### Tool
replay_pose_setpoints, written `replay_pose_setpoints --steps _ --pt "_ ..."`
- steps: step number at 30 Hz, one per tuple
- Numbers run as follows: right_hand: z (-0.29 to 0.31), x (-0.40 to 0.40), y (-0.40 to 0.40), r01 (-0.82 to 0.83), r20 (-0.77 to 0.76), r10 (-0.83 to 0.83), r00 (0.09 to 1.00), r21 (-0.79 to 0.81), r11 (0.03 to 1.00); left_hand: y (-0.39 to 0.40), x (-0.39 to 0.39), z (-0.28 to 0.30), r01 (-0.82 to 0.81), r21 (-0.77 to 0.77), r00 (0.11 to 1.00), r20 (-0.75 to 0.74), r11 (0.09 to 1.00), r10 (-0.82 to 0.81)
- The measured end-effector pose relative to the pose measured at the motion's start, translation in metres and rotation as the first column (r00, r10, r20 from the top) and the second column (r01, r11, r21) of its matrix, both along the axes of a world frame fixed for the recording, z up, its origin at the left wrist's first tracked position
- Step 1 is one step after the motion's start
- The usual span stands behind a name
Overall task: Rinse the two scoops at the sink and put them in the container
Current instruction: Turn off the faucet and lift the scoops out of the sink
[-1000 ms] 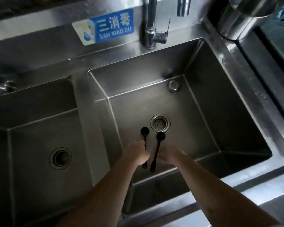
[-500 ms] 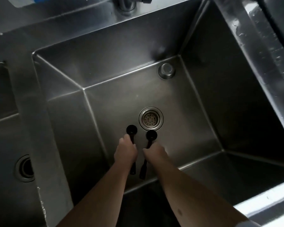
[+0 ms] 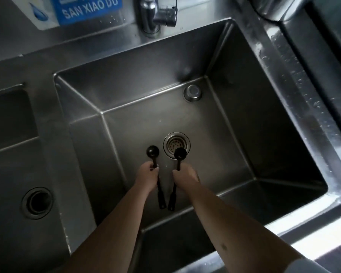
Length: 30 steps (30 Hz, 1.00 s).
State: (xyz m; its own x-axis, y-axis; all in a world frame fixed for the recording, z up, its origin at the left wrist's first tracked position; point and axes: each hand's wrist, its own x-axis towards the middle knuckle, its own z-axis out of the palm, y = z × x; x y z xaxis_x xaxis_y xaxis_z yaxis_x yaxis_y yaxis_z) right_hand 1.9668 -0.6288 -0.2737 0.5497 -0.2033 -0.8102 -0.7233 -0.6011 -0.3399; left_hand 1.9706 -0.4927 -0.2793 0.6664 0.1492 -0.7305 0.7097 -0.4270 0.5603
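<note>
Two black long-handled scoops are held side by side over the steel sink basin (image 3: 234, 134). My left hand (image 3: 147, 177) grips the left scoop (image 3: 152, 151) by its handle, bowl pointing away from me. My right hand (image 3: 185, 177) grips the right scoop (image 3: 180, 153), whose bowl hangs over the edge of the drain strainer (image 3: 176, 144). Both handle ends stick out below my hands. No water runs from the faucet (image 3: 156, 14) at the top. No container is clearly in view.
A second basin with an open drain (image 3: 37, 202) lies to the left behind a steel divider. A round overflow fitting (image 3: 192, 93) sits at the basin's back. A blue sign (image 3: 87, 8) is on the backsplash. A wet steel ledge (image 3: 295, 79) runs along the right.
The view has shifted down and closer to the right basin, then back up a little so the faucet shows again. Both hands hold the scoops over the drain area throughout, slightly further apart now.
</note>
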Motion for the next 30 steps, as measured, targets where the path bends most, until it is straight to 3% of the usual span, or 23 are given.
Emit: replay_pose_setpoints --steps 5,8,11,15,18,22,30 --pt "0.068 0.001 0.001 0.048 0.144 -0.057 0.988 0.067 0.997 0.011 -0.002 0.077 -0.192 -0.28 0.981 -0.054 0.941 0.184" --pt "0.11 -0.008 0.003 0.13 0.21 -0.164 0.964 0.166 0.977 0.028 -0.011 0.121 -0.204 -0.333 0.977 -0.016 0.921 0.211" --pt "0.151 -0.016 0.008 0.263 0.161 -0.34 0.926 0.369 0.891 0.046 -0.022 0.162 -0.182 -0.365 0.977 0.041 0.913 0.211" --pt "0.197 -0.027 0.016 0.255 0.177 -0.375 0.91 0.471 0.844 0.068 -0.038 0.206 -0.189 -0.422 0.955 0.132 0.887 0.266" --pt "0.214 -0.037 0.024 0.237 0.202 -0.404 0.892 0.552 0.799 0.084 -0.048 0.227 -0.215 -0.425 0.932 0.179 0.879 0.314" --pt "0.227 -0.048 0.047 0.26 0.14 -0.487 0.862 0.703 0.662 0.1 -0.061 0.245 -0.255 -0.464 0.886 0.24 0.848 0.397" --pt "0.239 -0.08 0.09 0.202 0.143 -0.448 0.883 0.745 0.636 0.13 -0.105 0.274 -0.3 -0.503 0.895 0.146 0.811 0.422"
